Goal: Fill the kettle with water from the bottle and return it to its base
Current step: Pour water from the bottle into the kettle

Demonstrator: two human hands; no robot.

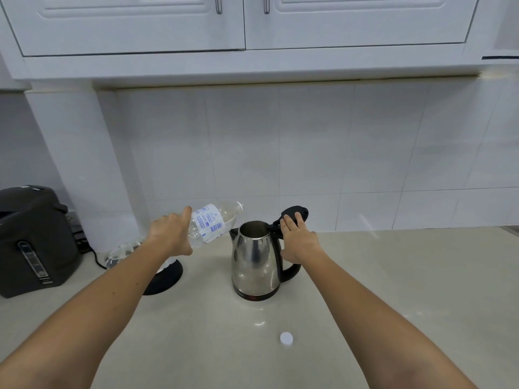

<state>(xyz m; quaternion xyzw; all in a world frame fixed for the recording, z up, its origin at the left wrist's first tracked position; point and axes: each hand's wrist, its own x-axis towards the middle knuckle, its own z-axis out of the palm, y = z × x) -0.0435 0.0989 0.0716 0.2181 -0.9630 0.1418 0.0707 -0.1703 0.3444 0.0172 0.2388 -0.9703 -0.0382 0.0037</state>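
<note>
A steel kettle (254,261) with a black handle stands on the counter, its black lid (295,214) tipped open. My right hand (299,241) rests on the lid and the top of the handle, with its thumb against the handle. My left hand (171,234) grips a clear water bottle (209,223) with a blue-printed label, held almost level. The bottle's uncapped mouth points toward the kettle, just up and left of its opening. The black kettle base (165,279) sits left of the kettle, partly hidden under my left forearm. A white bottle cap (286,338) lies on the counter in front.
A dark electric water dispenser (33,242) stands at the far left, with a black cord (94,255) running beside it. The pale counter (393,276) meets a white tiled wall behind. White cabinets (244,23) hang overhead.
</note>
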